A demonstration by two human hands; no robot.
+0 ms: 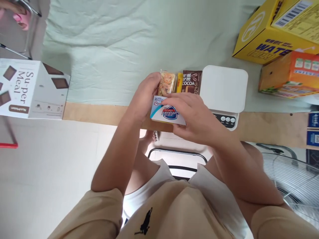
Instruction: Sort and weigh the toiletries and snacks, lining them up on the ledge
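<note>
Glossy card soap box (pixel 167 114); shiny plastic cocoa wrapper (pixel 191 82); wrinkled matt cloth (pixel 129 43).

Tan short-sleeved shirt (pixel 179 212) with a small black horse logo (pixel 144 222).

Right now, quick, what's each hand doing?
Left hand: closed around the snack packets.
Right hand: closed on the white soap box.
</note>
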